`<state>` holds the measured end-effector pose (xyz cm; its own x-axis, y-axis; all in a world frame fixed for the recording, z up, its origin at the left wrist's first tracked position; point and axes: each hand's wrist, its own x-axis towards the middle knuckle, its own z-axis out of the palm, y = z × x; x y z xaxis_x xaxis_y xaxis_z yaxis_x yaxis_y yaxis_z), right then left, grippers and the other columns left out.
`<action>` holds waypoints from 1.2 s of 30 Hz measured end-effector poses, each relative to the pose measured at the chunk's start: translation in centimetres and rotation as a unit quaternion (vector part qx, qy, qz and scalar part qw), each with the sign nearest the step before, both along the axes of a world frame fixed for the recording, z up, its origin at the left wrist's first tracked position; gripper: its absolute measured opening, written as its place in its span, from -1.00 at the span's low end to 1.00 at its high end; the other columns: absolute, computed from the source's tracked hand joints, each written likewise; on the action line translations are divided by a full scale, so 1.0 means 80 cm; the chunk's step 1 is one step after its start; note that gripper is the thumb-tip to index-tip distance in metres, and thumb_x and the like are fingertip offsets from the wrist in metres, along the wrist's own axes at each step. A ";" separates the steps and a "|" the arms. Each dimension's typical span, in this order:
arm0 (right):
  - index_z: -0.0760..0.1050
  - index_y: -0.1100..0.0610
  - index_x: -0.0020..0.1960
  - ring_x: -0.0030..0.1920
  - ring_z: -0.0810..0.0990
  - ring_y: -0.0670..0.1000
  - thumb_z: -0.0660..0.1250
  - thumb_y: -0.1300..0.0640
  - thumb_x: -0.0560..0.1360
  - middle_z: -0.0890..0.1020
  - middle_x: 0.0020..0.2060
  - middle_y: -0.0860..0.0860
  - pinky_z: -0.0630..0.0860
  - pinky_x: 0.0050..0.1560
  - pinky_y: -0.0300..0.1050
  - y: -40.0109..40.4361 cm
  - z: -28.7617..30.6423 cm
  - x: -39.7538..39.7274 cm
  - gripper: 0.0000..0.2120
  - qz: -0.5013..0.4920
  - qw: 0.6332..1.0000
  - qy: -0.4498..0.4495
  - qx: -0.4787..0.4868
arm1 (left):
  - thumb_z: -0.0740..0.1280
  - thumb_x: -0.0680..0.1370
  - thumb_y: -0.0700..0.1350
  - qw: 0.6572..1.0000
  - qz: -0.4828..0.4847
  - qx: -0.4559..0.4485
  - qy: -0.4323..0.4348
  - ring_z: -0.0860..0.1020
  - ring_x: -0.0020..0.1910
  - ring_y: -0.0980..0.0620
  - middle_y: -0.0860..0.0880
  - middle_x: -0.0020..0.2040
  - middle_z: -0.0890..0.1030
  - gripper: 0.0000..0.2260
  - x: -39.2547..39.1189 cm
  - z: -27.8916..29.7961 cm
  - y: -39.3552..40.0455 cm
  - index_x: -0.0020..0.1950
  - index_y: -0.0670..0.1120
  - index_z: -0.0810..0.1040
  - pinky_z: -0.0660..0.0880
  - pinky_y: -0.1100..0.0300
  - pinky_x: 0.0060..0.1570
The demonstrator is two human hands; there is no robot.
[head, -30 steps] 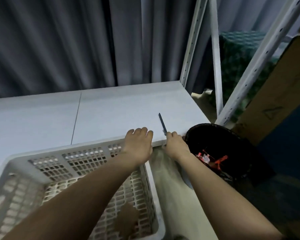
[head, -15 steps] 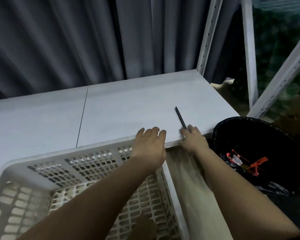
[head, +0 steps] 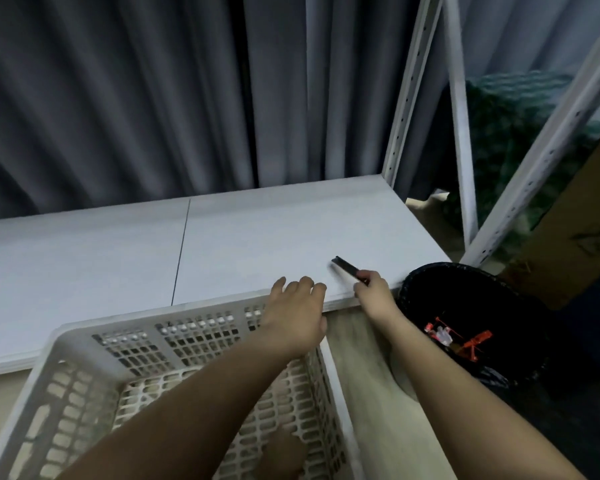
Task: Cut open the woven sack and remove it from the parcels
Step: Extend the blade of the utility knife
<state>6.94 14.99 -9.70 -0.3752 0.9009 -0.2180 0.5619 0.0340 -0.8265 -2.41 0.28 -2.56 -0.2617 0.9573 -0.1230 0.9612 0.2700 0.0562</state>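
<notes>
Honestly, I think the job has hardly begun. I cannot see any woven sack or any parcels from where I look, so nothing looks cut and nothing looks pulled off yet. They may be out of view; I cannot tell where they are.

What I can see is the cutter (head: 349, 269), a thin dark tool. My right hand (head: 374, 292) has it by its near end, with the fingers curled round it. The far end sticks up and away over the white table (head: 118, 258), near the table's front edge. It is a bit blurry, so I cannot tell if a blade is out.

My left hand (head: 297, 313) holds nothing. Its fingers are spread and lie on the front edge of the table, just above the rim of the white basket (head: 84, 336). The two hands are near each other but not touching.

A black bin (head: 534, 306) stands just beside the table on my right, with some red bits inside.

So the tool is in hand, I judge. Finding the sack, cutting it, and taking it off the parcels are all left to do.
</notes>
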 end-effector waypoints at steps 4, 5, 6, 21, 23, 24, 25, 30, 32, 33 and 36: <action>0.35 0.26 0.33 0.08 0.54 0.17 0.17 0.28 0.52 0.51 0.16 0.24 0.38 -0.08 -0.16 -0.064 0.074 0.018 -0.63 0.004 0.998 0.061 -0.031 | 0.14 0.59 -0.02 0.996 0.040 -0.010 -0.083 0.34 0.39 -0.12 -0.11 0.43 0.32 -0.55 0.033 0.060 -0.038 0.47 -0.09 0.24 0.19 0.04 0.39; 0.35 0.26 0.33 0.06 0.54 0.17 0.16 0.29 0.52 0.51 0.13 0.21 0.39 -0.14 -0.16 -0.083 0.094 0.023 -0.63 0.009 0.997 0.072 -0.032 | 0.13 0.59 -0.02 0.991 0.063 -0.007 -0.118 0.35 0.38 -0.13 -0.12 0.43 0.32 -0.55 0.041 0.076 -0.049 0.48 -0.09 0.24 0.24 0.06 0.36; 0.35 0.28 0.33 0.05 0.55 0.17 0.15 0.31 0.52 0.50 0.08 0.17 0.39 -0.21 -0.19 -0.101 0.115 0.027 -0.63 0.013 0.996 0.083 -0.029 | 0.13 0.60 -0.02 0.984 0.088 0.004 -0.156 0.36 0.38 -0.14 -0.13 0.44 0.31 -0.54 0.049 0.090 -0.061 0.49 -0.09 0.24 0.27 0.07 0.34; 0.50 -0.02 -0.09 -0.01 0.64 0.04 0.19 0.21 0.60 0.63 0.00 0.14 0.52 -0.04 -0.04 -0.421 0.292 0.135 -0.80 0.055 0.960 0.275 0.016 | 0.12 0.64 -0.24 0.581 0.297 0.338 -0.678 0.55 -0.50 0.09 -0.15 -0.24 0.58 -0.79 0.146 0.239 -0.272 -0.18 -0.12 0.37 0.41 0.34 -0.54; 0.50 0.03 -0.16 -0.26 0.64 -0.10 0.19 0.24 0.59 0.64 -0.15 0.13 0.51 -0.31 -0.25 -0.445 0.295 0.141 -0.78 0.044 0.954 0.298 0.003 | 0.17 0.63 -0.26 0.576 0.288 0.340 -0.685 0.49 -0.63 0.16 -0.15 -0.22 0.61 -0.87 0.155 0.247 -0.301 -0.11 -0.13 0.35 0.32 0.37 -0.61; 0.49 0.06 -0.15 -0.37 0.62 -0.14 0.19 0.24 0.59 0.63 -0.21 0.12 0.46 -0.42 -0.31 -0.456 0.297 0.143 -0.80 0.042 0.949 0.311 -0.015 | 0.18 0.63 -0.26 0.576 0.286 0.339 -0.687 0.46 -0.66 0.17 -0.16 -0.20 0.61 -0.91 0.158 0.249 -0.315 -0.08 -0.13 0.35 0.30 0.37 -0.62; 0.45 0.07 -0.12 -0.43 0.61 -0.14 0.19 0.25 0.59 0.64 -0.24 0.12 0.43 -0.49 -0.34 -0.464 0.300 0.144 -0.83 0.040 0.944 0.326 -0.039 | 0.19 0.62 -0.26 0.575 0.286 0.340 -0.687 0.43 -0.68 0.18 -0.17 -0.19 0.60 -0.93 0.159 0.250 -0.327 -0.05 -0.14 0.36 0.30 0.38 -0.63; 0.32 0.13 0.02 -0.54 0.58 -0.11 0.20 0.27 0.60 0.66 -0.44 -0.03 0.47 -0.52 -0.32 -0.495 0.318 0.154 -0.92 0.092 0.919 0.353 -0.148 | 0.25 0.59 -0.26 0.634 0.268 0.343 -0.639 0.42 -0.61 0.13 -0.09 -0.39 0.55 -0.90 0.159 0.254 -0.379 -0.11 -0.13 0.40 0.34 0.36 -0.63; 0.39 0.19 0.06 -0.53 0.58 -0.12 0.18 0.24 0.61 0.66 -0.40 -0.02 0.51 -0.49 -0.33 -0.506 0.326 0.161 -0.95 0.147 0.909 0.340 -0.191 | 0.26 0.58 -0.29 0.640 0.247 0.353 -0.636 0.52 -0.52 0.11 -0.08 -0.26 0.65 -0.86 0.159 0.256 -0.397 -0.15 -0.12 0.39 0.45 0.31 -0.55; 0.42 0.19 0.03 -0.53 0.57 -0.13 0.17 0.22 0.61 0.64 -0.37 -0.02 0.52 -0.48 -0.34 -0.510 0.326 0.164 -0.93 0.167 0.899 0.343 -0.216 | 0.26 0.57 -0.30 0.640 0.235 0.351 -0.642 0.56 -0.48 0.10 -0.05 -0.25 0.67 -0.85 0.159 0.258 -0.403 -0.15 -0.13 0.38 0.50 0.30 -0.51; 0.44 0.19 0.00 -0.54 0.48 -0.15 0.16 0.17 0.61 0.54 -0.35 -0.01 0.50 -0.49 -0.31 -0.526 0.320 0.171 -0.88 0.204 0.858 0.375 -0.286 | 0.24 0.60 -0.24 0.650 0.207 0.315 -0.660 0.52 -0.52 0.13 0.04 -0.31 0.70 -0.88 0.159 0.258 -0.421 -0.13 -0.12 0.41 0.47 0.36 -0.50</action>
<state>20.59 -27.06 15.87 -0.8625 0.4863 -0.1399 -0.0975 -0.4309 -0.8971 10.33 -33.43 18.08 -0.5764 0.8084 -0.1196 -0.1842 0.0140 0.9828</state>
